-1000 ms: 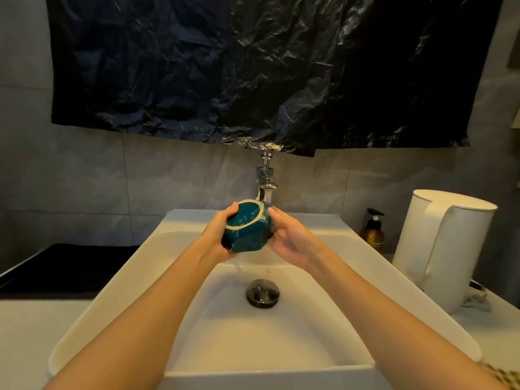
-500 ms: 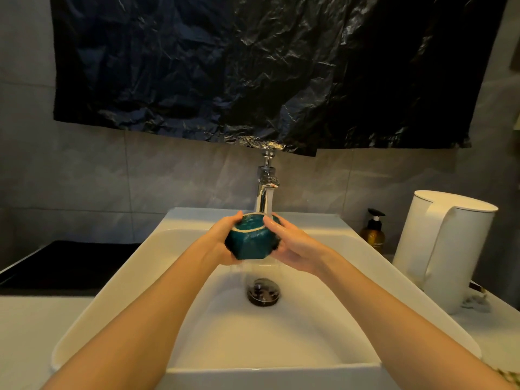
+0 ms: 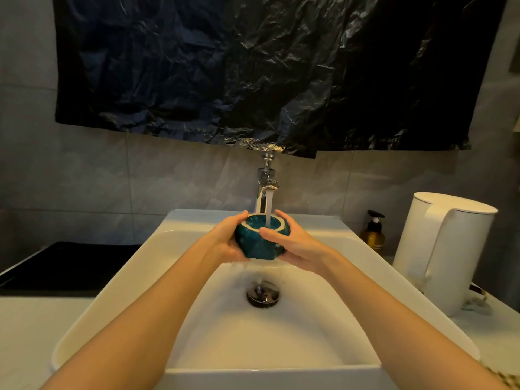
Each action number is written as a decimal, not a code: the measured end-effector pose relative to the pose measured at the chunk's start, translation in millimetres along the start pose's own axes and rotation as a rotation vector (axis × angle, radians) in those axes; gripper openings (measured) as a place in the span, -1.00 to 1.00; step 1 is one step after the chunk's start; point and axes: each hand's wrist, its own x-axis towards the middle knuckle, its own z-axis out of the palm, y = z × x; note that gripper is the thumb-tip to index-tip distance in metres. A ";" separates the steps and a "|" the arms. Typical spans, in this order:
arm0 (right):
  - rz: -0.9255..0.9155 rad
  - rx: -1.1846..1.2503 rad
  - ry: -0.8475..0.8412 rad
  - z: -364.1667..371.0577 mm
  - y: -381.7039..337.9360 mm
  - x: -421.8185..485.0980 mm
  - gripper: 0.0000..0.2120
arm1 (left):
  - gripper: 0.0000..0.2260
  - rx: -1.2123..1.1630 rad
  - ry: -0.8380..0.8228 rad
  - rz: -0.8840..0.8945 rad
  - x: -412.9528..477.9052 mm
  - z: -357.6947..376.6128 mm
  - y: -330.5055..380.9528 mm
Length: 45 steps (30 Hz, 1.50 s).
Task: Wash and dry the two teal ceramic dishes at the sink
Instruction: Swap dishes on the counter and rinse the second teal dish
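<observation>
Left grip [image 3: 225, 242] at 9 o'clock, right grip [image 3: 294, 247] at 3, clamp dish [image 3: 254, 246] under tap [image 3: 266, 182]; rotate slowly, holding firmly.

Cannot see the underside of the teal dish [image 3: 257, 246], covered by the left hand [image 3: 225, 241] and right hand [image 3: 296, 247] cupping it. Cannot read the amber pump bottle [image 3: 373, 238] label: too small. Cannot identify the patterned scrap [image 3: 504, 377] clipped by the lower right corner. Cannot follow the black plastic sheet [image 3: 253, 66] past the top edge.

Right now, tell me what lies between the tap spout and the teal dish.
Only a stream of water, falling from the tap spout into the teal dish, in the head view.
</observation>
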 end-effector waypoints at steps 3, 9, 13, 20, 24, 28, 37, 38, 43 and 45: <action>0.055 0.149 -0.148 -8.8 -6.3 -4.1 -0.37 | -0.63 -0.055 0.049 0.000 1.0 -3.6 3.1; 0.011 0.171 -0.041 -1.1 -4.7 -2.0 -0.38 | -0.71 0.047 -0.007 0.132 -2.8 1.6 2.9; 0.084 0.186 0.097 3.5 -4.7 -2.8 -0.47 | -0.69 0.127 -0.125 0.218 -2.7 3.1 -2.4; 0.108 0.372 0.252 -0.7 -3.7 -5.2 -0.73 | -0.60 0.244 -0.194 0.367 6.6 13.1 -19.8; 0.083 0.324 0.259 3.2 -1.0 -5.5 -0.64 | -0.65 0.190 -0.116 0.395 10.7 15.8 -23.3; 0.041 0.269 0.273 4.1 1.7 0.0 -0.40 | -0.64 0.023 -0.036 0.352 12.3 18.5 -23.0; -0.004 0.281 0.237 -0.2 3.5 -0.4 -0.33 | -0.75 -0.116 -0.122 0.314 5.4 20.1 -19.8; -0.016 0.273 0.226 -1.1 3.9 -0.5 -0.32 | -0.75 -0.116 -0.128 0.306 4.9 19.3 -18.7; -0.040 0.262 0.155 -1.7 6.1 0.0 -0.31 | -0.72 -0.076 -0.083 0.308 5.8 16.4 -14.8; -0.052 0.274 0.121 -2.6 7.4 0.9 -0.29 | -0.65 -0.043 -0.068 0.290 6.4 16.6 -14.1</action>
